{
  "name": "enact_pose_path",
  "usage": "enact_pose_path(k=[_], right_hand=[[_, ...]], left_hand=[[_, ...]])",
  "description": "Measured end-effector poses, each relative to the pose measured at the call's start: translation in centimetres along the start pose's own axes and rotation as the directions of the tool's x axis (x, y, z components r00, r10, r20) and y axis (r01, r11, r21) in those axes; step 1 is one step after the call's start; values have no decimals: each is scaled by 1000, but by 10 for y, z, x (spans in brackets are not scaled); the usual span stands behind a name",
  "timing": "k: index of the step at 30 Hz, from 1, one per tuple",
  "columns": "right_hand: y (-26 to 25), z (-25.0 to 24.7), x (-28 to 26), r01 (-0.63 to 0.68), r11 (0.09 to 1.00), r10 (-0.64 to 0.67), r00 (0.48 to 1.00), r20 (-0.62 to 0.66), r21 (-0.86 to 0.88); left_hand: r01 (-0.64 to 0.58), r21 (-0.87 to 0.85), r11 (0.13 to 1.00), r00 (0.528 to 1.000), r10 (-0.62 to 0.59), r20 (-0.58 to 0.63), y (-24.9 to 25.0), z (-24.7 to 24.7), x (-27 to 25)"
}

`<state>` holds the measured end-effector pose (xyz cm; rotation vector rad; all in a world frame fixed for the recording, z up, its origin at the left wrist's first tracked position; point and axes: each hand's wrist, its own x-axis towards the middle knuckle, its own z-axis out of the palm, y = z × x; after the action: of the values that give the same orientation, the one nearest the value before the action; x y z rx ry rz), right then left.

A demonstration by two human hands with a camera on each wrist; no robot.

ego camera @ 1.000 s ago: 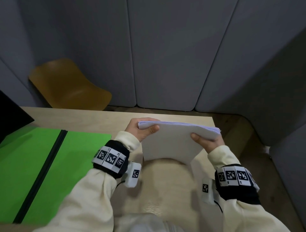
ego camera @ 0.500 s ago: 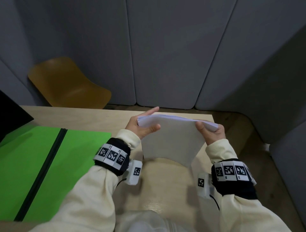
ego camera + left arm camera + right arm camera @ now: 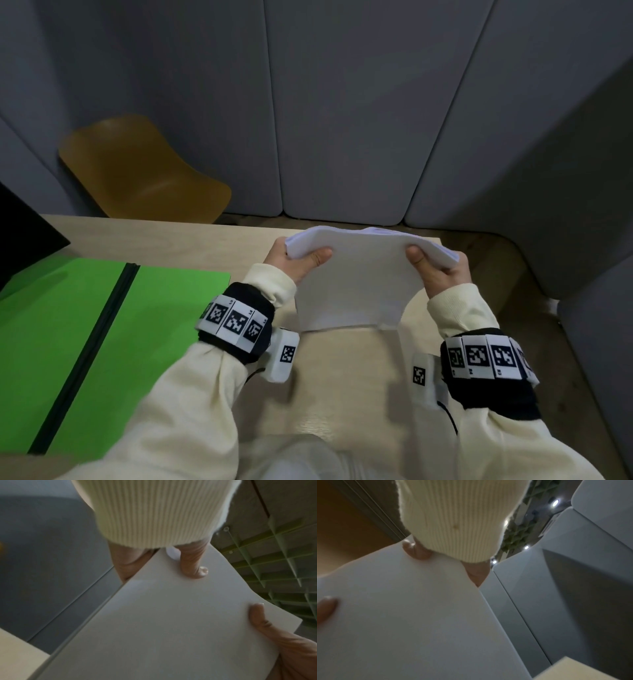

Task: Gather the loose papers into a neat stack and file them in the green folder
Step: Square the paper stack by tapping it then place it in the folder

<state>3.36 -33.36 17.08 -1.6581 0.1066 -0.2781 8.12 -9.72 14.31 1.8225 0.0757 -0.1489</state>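
Observation:
A stack of white papers (image 3: 356,284) stands tilted over the right part of the wooden table (image 3: 342,394), its lower edge close to the tabletop. My left hand (image 3: 298,260) grips its upper left corner, thumb on the near face. On the upper right corner my right hand (image 3: 435,270) holds the same way, and the top edge bows upward between them. The left wrist view shows the papers (image 3: 171,622) with my left thumb (image 3: 257,615) pressed on them. In the right wrist view the papers (image 3: 402,622) fill the lower left. The green folder (image 3: 68,342) lies open at the left.
A yellow chair (image 3: 144,171) stands behind the table's far left edge. Grey padded wall panels (image 3: 342,102) close off the back and right. A black object (image 3: 24,233) overhangs the folder's far left corner. The table's right edge runs just beyond my right hand.
My right hand has slid up the right edge to the top corner. Both hands have drawn a little closer together, and the stack's top edge now bows upward.

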Motion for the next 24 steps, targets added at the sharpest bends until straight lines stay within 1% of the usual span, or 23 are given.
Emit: enact_pose_path(k=[2, 3, 6, 8, 12, 14, 17, 18, 19, 21, 24], right_hand=[[0, -2, -3, -9, 1000, 9, 999, 33, -13], [4, -1, -5, -27, 1000, 28, 999, 44, -13], [12, 6, -14, -132, 990, 132, 991, 13, 56], [9, 8, -15, -139, 987, 139, 990, 8, 83], [-1, 3, -14, -101, 986, 103, 995, -9, 132], [7, 4, -14, -148, 981, 149, 989, 2, 126], [43, 9, -12, -312, 949, 313, 949, -33, 51], [54, 11, -11, -359, 933, 360, 931, -64, 30], [63, 13, -10, -398, 917, 399, 912, -91, 26], [73, 16, -10, -447, 894, 445, 888, -117, 7], [79, 12, -8, -452, 892, 446, 885, -133, -18]], left_hand=[[28, 10, 1000, 999, -28, -17, -9, -1, 0], [66, 32, 997, 998, -65, -24, -11, 0, -1], [161, 108, 981, 987, -159, -23, -18, 10, -6], [175, 134, 976, 984, -168, -64, -18, 16, -6], [150, 96, 984, 984, -139, -109, -10, 19, -10], [199, 105, 974, 977, -189, -97, -14, 20, -7], [296, 222, 929, 953, -302, -6, -31, 26, -1], [319, 257, 912, 943, -334, 15, -38, 28, -1], [347, 270, 898, 932, -363, 9, -51, 30, 3], [381, 287, 879, 919, -394, -11, -58, 32, 0], [403, 269, 875, 911, -412, -26, -44, 33, -13]])
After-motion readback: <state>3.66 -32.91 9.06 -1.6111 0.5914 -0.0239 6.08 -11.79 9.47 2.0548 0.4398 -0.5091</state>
